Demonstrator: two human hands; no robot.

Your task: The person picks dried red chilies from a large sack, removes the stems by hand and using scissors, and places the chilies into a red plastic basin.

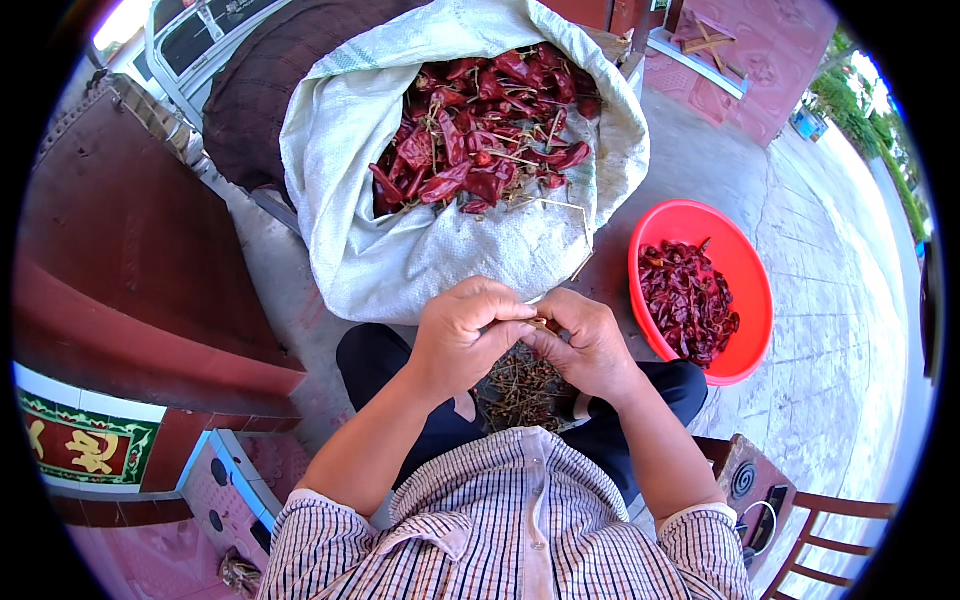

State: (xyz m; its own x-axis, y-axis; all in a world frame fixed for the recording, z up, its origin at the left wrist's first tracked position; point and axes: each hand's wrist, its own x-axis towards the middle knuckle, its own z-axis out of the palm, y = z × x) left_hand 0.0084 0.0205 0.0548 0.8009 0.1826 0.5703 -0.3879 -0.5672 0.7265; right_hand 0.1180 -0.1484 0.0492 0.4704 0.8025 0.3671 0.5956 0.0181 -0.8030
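Note:
My left hand (pixel 468 330) and my right hand (pixel 585 340) meet in front of my lap, thumbs and fingertips pinched together. Between them shows a small brown stem-like piece (pixel 545 325), mostly covered by the fingers. Just beyond the hands lies a wide-open white woven sack (pixel 350 215), its rim rolled back. Dried red chilies (pixel 480 130) with thin stalks fill it. To the right stands a red plastic basin (pixel 752 310) with more dried chilies (pixel 688 300), darker and wrinkled. Below my hands, a heap of stems and scraps (pixel 522 390) lies on the ground between my feet.
A dark reddish-brown panel (pixel 140 220) stands close on the left, above a decorated tile (pixel 85 440). Behind the sack is a dark cloth-covered bulk (pixel 265 90). A wooden ladder-like frame (pixel 835 545) is at the lower right. Grey concrete (pixel 810 300) extends right of the basin.

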